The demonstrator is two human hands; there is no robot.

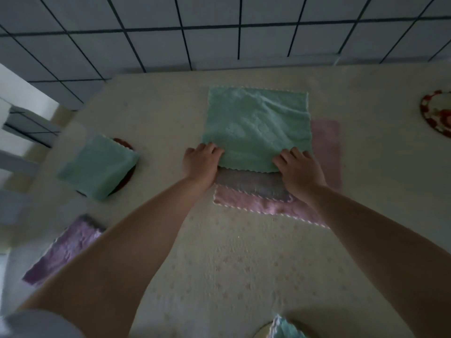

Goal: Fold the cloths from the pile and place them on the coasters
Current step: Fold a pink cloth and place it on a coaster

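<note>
Both my hands pinch the near edge of the green cloth [256, 128]: left hand [201, 162] at its left corner, right hand [299, 170] at its right. It tops the pile mid-table. A folded green cloth [97, 167] covers the left-edge coaster [125, 143].

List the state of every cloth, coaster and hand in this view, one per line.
Green cloth: spread flat on top of the pile, near edge gripped.
Grey cloth: flat, beneath the green one.
Pink cloth: flat, bottom of the pile.
Folded green cloth: resting on a dark coaster.
Purple cloth: folded, at left.
Red-patterned coaster: bare.
Left hand: gripping the near edge.
Right hand: gripping the near edge.
</note>
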